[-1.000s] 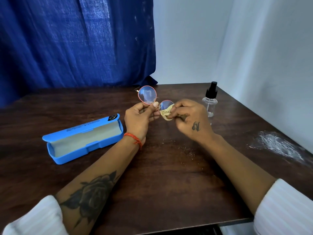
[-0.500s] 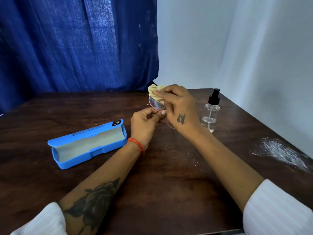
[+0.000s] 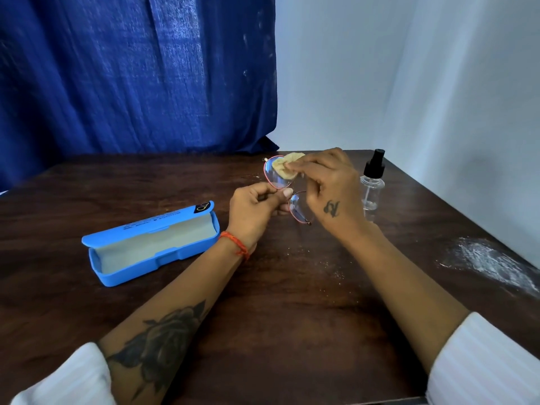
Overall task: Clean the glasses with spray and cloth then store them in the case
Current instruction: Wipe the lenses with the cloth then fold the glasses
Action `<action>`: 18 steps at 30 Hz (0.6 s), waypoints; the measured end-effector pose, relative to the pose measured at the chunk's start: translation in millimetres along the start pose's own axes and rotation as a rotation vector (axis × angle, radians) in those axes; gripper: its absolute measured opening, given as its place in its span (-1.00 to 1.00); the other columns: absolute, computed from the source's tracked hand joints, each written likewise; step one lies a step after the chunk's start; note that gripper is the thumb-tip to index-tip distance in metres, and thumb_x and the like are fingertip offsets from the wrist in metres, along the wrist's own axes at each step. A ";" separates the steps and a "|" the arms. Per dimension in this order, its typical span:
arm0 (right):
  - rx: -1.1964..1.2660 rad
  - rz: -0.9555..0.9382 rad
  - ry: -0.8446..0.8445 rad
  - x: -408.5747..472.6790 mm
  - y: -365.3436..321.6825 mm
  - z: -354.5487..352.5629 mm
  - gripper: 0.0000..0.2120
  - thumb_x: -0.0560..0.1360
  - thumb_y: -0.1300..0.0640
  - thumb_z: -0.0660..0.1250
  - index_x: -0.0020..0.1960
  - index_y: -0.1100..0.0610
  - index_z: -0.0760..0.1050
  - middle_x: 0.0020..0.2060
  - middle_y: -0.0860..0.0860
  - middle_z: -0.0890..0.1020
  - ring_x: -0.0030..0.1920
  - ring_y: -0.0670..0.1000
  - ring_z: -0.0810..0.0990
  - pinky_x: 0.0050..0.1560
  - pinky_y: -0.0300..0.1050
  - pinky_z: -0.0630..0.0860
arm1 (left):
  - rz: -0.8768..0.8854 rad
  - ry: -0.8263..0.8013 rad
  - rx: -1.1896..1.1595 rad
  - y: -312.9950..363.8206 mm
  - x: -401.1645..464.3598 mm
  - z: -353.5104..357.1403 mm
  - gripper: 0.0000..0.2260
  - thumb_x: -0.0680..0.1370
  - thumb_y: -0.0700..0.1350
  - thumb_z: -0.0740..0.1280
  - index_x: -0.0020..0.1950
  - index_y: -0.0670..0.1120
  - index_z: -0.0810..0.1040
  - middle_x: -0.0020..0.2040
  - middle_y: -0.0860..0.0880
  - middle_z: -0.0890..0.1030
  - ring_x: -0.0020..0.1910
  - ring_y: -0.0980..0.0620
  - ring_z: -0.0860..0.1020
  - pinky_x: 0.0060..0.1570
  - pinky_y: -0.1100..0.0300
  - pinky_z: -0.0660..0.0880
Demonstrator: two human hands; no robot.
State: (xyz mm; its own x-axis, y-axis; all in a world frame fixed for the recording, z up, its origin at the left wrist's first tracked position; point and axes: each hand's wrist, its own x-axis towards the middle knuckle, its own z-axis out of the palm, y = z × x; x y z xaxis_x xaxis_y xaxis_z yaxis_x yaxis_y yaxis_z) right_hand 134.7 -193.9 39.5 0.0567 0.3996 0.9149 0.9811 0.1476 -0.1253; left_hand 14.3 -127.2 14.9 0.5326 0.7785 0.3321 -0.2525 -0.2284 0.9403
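My left hand (image 3: 253, 211) pinches the bridge of the pink-rimmed round glasses (image 3: 277, 179), holding them above the table. My right hand (image 3: 327, 185) presses a small yellow cloth (image 3: 285, 166) against the upper lens; the lower lens shows partly behind that hand. The clear spray bottle (image 3: 371, 188) with a black cap stands upright just right of my right hand. The blue glasses case (image 3: 152, 247) lies open to the left, its pale lining showing and nothing inside.
The dark wooden table (image 3: 292, 317) carries a white powdery smear (image 3: 491, 264) near its right edge and a few specks at the middle. A blue curtain (image 3: 131, 74) hangs behind; white walls close the back and right.
My right hand moved the cloth from the lower lens up to the upper lens and keeps rubbing there. The glasses have tilted in my left hand.
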 end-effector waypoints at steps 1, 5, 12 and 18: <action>-0.017 0.007 0.003 0.6 -2.5 0.7 -0.66 0.32 0.43 0.21 -0.03 0.22 0.65 -0.18 0.10 0.66 -0.13 0.10 0.51 -0.06 -0.34 0.32 | 0.008 -0.004 0.006 0.0 -0.4 0.4 -0.95 0.46 -0.26 0.36 -0.16 -0.21 0.61 -0.33 -0.07 0.62 -0.37 0.15 0.59 -0.30 0.32 0.54; -0.042 -0.065 -0.036 -0.8 -12.6 5.5 -0.64 0.37 0.32 0.15 0.06 0.24 0.62 -0.11 0.16 0.62 -0.05 0.04 0.45 0.01 -0.33 0.32 | 0.047 -0.022 0.058 -2.4 -1.1 0.7 -0.94 0.46 -0.27 0.36 -0.20 -0.17 0.61 -0.32 -0.11 0.62 -0.36 0.10 0.58 -0.28 0.28 0.54; 0.117 -0.075 -0.143 -4.2 -8.4 6.0 -0.72 0.30 0.35 0.26 -0.13 0.15 0.68 -0.19 0.06 0.66 -0.13 0.04 0.53 -0.05 -0.43 0.35 | 0.014 0.015 0.030 -6.5 0.9 -1.8 -0.91 0.43 -0.30 0.38 -0.17 -0.13 0.63 -0.37 0.01 0.64 -0.35 0.09 0.60 -0.26 0.22 0.57; 0.121 0.056 -0.092 -0.8 1.4 0.9 -0.75 0.24 0.42 0.31 -0.26 0.16 0.68 -0.25 0.03 0.68 -0.18 0.08 0.59 -0.13 -0.20 0.46 | 0.010 -0.032 0.031 -3.6 0.4 -0.8 -0.95 0.45 -0.31 0.35 -0.15 -0.20 0.61 -0.38 0.03 0.64 -0.39 0.15 0.60 -0.30 0.32 0.55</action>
State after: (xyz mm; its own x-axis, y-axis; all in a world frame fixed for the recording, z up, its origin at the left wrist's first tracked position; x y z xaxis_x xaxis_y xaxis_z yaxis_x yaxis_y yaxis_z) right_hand 135.9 -193.2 38.2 0.0881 0.4908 0.8668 0.9471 0.2283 -0.2255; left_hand 14.8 -125.6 11.6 0.5557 0.7571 0.3434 -0.2331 -0.2546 0.9385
